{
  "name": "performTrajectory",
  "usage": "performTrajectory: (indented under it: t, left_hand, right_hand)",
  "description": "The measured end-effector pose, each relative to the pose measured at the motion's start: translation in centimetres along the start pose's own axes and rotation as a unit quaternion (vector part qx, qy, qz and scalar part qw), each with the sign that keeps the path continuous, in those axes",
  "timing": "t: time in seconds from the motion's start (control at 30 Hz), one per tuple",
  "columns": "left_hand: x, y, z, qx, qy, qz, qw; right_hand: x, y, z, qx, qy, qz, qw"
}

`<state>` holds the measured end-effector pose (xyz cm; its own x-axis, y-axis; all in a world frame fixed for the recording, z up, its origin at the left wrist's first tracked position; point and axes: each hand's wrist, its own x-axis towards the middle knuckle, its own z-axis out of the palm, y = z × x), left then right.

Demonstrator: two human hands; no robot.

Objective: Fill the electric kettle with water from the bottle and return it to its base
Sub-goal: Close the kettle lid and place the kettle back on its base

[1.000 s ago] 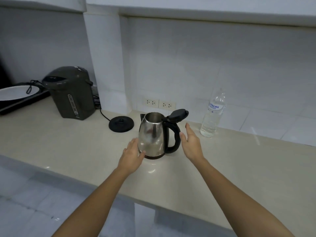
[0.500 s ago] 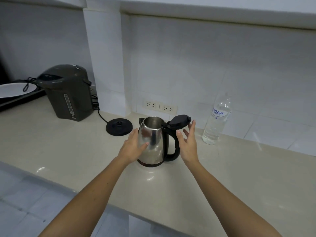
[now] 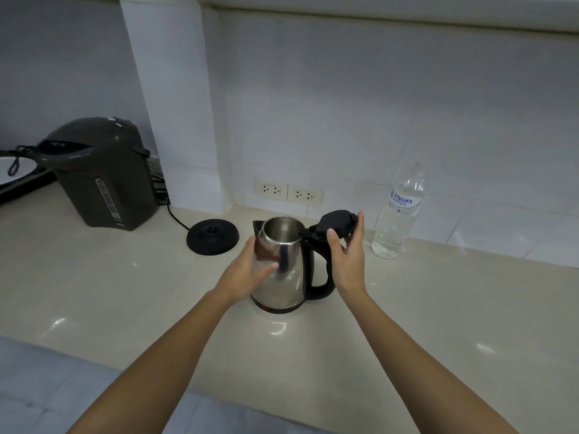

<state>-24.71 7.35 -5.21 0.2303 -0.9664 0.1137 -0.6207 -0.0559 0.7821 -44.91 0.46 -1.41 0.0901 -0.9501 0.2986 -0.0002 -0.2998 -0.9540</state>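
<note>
A steel electric kettle (image 3: 289, 277) with a black handle stands on the beige counter (image 3: 454, 308), off its round black base (image 3: 213, 236), which lies just to its left. The black lid (image 3: 336, 221) is hinged open above the handle. My left hand (image 3: 247, 274) presses against the kettle's left side with the thumb across the front. My right hand (image 3: 347, 261) is at the lid, thumb in front and fingers behind it. A clear Singha water bottle (image 3: 398, 214) stands upright by the wall, right of the kettle, untouched.
A dark thermo pot (image 3: 103, 173) sits at the back left, with a cord running to the kettle base. Wall outlets (image 3: 288, 192) are behind the kettle. A white plate on a black appliance (image 3: 6, 173) is at the far left. The counter's front edge runs below my forearms.
My left hand slid up from the kettle's foot onto its side. My right hand rose from beside the handle and closed on the open lid.
</note>
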Motion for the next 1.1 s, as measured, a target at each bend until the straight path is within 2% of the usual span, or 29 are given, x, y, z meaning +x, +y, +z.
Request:
performTrajectory:
  t: [0.43,1.1]
  left_hand:
    - [1.6,-1.4,-0.1,-0.047,-0.042,0.022,0.998]
    - [2.0,-1.8,0.0,-0.046,-0.039,0.028,0.998]
  right_hand:
    - [0.8,-0.4,1.6,0.014,0.054,-0.053,0.997]
    - [1.0,-1.1,2.3,-0.025,0.075,-0.049,0.996]
